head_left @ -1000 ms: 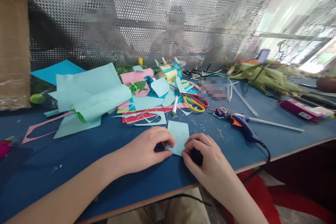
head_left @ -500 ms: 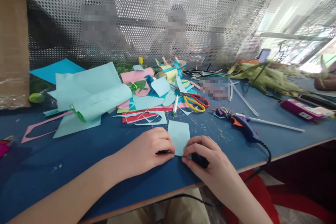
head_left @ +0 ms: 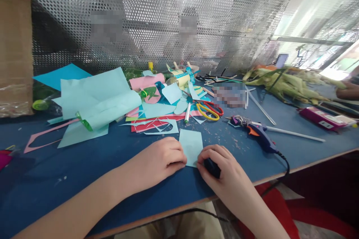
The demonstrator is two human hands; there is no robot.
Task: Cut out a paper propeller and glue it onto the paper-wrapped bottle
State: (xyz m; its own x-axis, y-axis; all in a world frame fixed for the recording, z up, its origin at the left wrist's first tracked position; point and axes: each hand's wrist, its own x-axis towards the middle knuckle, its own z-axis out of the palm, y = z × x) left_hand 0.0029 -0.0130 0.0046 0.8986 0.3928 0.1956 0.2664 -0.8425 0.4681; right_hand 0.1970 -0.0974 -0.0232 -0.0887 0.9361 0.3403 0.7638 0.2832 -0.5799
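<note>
A small light-blue piece of paper lies on the blue table in front of me. My left hand has its thumb and fingers pinched at the paper's lower left corner. At the lower right corner, my right hand pinches the paper between thumb and forefinger, its other fingers curled. The fingertips cover both near corners. Just beyond the paper lie a cut-out light-blue scrap, a white marker with a green tip and scissors with yellow and red handles.
A blue glue gun with its cord lies to the right, near glue sticks and a purple box. Corn husks are piled at the back right. A large light-blue sheet and cardboard stand left. Perforated metal rises behind.
The fingers of both hands have closed a little more at the paper's near corners. The paper stays nearly in place, and the view has shifted slightly.
</note>
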